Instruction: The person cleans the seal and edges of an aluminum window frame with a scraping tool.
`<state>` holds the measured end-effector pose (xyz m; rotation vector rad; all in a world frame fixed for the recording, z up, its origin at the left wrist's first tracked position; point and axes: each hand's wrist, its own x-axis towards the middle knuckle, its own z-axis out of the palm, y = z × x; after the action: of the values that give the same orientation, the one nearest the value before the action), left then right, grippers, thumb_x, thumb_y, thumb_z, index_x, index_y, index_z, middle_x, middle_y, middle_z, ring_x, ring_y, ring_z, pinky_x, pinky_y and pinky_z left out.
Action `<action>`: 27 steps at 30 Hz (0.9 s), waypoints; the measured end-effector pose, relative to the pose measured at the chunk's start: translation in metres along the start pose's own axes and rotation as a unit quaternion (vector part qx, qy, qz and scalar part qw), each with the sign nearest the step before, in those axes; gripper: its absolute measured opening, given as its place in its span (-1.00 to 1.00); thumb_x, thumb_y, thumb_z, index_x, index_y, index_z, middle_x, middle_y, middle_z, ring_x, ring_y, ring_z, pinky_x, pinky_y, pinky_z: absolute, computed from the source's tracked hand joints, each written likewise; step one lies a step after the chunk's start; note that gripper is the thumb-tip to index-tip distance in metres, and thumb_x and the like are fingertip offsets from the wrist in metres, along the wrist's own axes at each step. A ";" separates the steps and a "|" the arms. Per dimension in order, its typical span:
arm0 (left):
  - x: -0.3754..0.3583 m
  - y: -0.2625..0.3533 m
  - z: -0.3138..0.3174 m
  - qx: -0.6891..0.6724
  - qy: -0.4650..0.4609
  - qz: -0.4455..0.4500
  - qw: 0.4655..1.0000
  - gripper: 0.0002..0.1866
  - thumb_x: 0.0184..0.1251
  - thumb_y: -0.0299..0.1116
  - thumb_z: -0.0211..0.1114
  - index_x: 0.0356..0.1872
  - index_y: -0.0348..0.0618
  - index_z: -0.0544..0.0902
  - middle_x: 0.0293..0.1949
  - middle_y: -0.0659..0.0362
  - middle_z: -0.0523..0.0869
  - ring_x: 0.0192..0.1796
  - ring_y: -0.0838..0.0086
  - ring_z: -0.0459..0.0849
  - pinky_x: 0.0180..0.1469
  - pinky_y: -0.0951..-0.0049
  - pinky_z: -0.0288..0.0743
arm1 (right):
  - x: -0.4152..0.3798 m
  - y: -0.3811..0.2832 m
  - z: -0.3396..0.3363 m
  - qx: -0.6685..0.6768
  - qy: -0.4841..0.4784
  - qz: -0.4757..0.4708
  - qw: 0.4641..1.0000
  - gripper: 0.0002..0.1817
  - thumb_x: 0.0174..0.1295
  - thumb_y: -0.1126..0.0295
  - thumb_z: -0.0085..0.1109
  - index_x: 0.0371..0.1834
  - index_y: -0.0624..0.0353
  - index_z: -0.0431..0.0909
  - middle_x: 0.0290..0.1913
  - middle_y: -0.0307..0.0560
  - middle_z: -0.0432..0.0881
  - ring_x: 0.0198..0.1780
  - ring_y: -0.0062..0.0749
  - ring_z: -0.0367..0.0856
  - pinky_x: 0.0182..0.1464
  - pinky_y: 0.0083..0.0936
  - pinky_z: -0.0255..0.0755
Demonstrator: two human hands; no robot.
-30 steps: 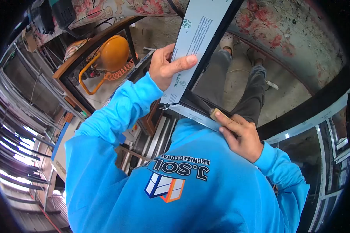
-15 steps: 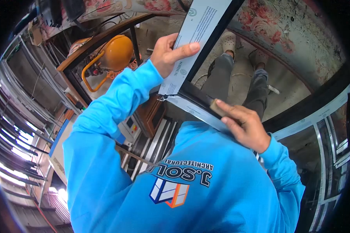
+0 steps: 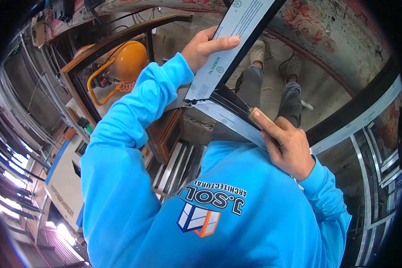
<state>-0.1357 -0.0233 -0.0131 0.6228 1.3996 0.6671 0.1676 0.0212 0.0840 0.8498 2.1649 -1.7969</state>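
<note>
A dark frame (image 3: 225, 62) of metal-looking bars, faced with pale printed protective film, lies across my lap. Its mitred corner (image 3: 202, 101) sits near the middle of the view. My left hand (image 3: 204, 47) is wrapped over the upper bar, thumb on the film and fingers hidden behind. In my right hand (image 3: 286, 145) is a wooden-handled tool (image 3: 253, 111), index finger stretched along its handle. The tool's thin dark blade points toward the corner, along the inner side of the lower bar. Most of the handle is covered by my hand.
An orange tank (image 3: 129, 64) with a coiled hose stands at the left, behind a brown frame (image 3: 82, 58). Metal bars (image 3: 178, 165) lie beside my lap, and more are stacked far left. A worn floral-patterned surface (image 3: 326, 40) curves along the top right.
The frame corner and both hands sit slightly higher and further right in view. The tool has tilted, and its thin blade now shows against the lower bar.
</note>
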 end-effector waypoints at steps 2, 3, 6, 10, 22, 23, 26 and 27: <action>-0.002 -0.008 -0.001 -0.023 -0.008 0.012 1.000 -0.20 0.20 0.23 0.35 0.23 -0.30 0.53 -0.05 -0.08 0.74 -0.14 0.29 0.81 -0.08 0.33 0.75 | 0.001 -0.002 0.002 0.001 0.004 0.001 1.000 -0.36 0.23 0.54 0.25 0.42 -0.15 0.51 -0.44 0.00 0.51 -0.53 -0.18 0.54 -0.41 -0.30 0.48; -0.004 -0.012 -0.002 -0.034 -0.026 0.029 0.999 -0.21 0.20 0.19 0.37 0.23 -0.29 0.52 -0.03 -0.07 0.73 -0.14 0.28 0.80 -0.07 0.32 0.74 | 0.001 -0.001 0.001 -0.012 -0.001 -0.004 1.000 -0.37 0.25 0.50 0.24 0.44 -0.15 0.48 -0.43 0.00 0.52 -0.54 -0.21 0.56 -0.43 -0.30 0.51; -0.017 -0.005 0.006 -0.097 -0.041 0.008 0.994 -0.22 0.19 0.14 0.41 0.23 -0.32 0.52 -0.03 -0.08 0.73 -0.12 0.27 0.79 -0.04 0.33 0.72 | 0.002 -0.008 0.003 -0.020 -0.002 0.000 1.000 -0.38 0.28 0.47 0.23 0.46 -0.14 0.46 -0.43 0.00 0.52 -0.56 -0.23 0.58 -0.45 -0.30 0.53; -0.023 0.007 0.005 -0.068 0.002 -0.057 0.996 -0.19 0.18 0.11 0.44 0.22 -0.41 0.50 -0.08 -0.12 0.73 -0.05 0.26 0.77 -0.02 0.35 0.69 | 0.002 -0.015 0.011 -0.006 -0.002 0.029 1.000 -0.37 0.28 0.47 0.23 0.46 -0.15 0.45 -0.45 0.01 0.51 -0.56 -0.20 0.57 -0.44 -0.29 0.53; -0.018 0.020 -0.005 -0.051 0.051 -0.053 0.996 -0.28 0.12 0.04 0.55 0.05 -0.48 0.64 -0.13 -0.05 0.75 -0.11 0.38 0.73 -0.01 0.45 0.58 | 0.023 0.027 0.032 0.101 0.036 -0.010 0.994 -0.38 0.24 0.51 0.30 0.41 -0.18 0.52 -0.44 -0.01 0.54 -0.52 -0.21 0.58 -0.41 -0.29 0.55; -0.018 0.018 -0.004 -0.040 0.065 -0.038 0.996 -0.29 0.11 0.05 0.55 0.02 -0.47 0.65 -0.15 -0.03 0.75 -0.13 0.40 0.72 -0.04 0.46 0.58 | 0.025 0.032 0.038 0.132 0.050 -0.022 0.990 -0.38 0.24 0.51 0.31 0.40 -0.16 0.53 -0.44 -0.01 0.55 -0.52 -0.22 0.57 -0.39 -0.30 0.55; -0.019 0.024 -0.004 -0.051 0.050 -0.081 0.994 -0.28 0.11 0.07 0.54 0.03 -0.47 0.65 -0.14 -0.04 0.75 -0.14 0.41 0.72 -0.04 0.46 0.57 | 0.027 0.046 0.029 0.174 0.022 -0.028 0.984 -0.40 0.24 0.50 0.31 0.39 -0.16 0.54 -0.43 0.01 0.56 -0.50 -0.23 0.58 -0.34 -0.31 0.56; -0.018 0.026 -0.005 -0.049 0.049 -0.078 0.995 -0.28 0.11 0.07 0.54 0.03 -0.47 0.65 -0.14 -0.04 0.75 -0.14 0.41 0.72 -0.04 0.46 0.57 | 0.030 0.052 0.023 0.163 -0.006 -0.015 0.986 -0.41 0.26 0.48 0.30 0.39 -0.17 0.54 -0.42 0.02 0.57 -0.48 -0.23 0.60 -0.31 -0.33 0.56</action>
<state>-0.1430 -0.0196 0.0178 0.4035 1.4807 0.6439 0.1663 0.0130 0.0203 0.8714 1.9128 -2.2034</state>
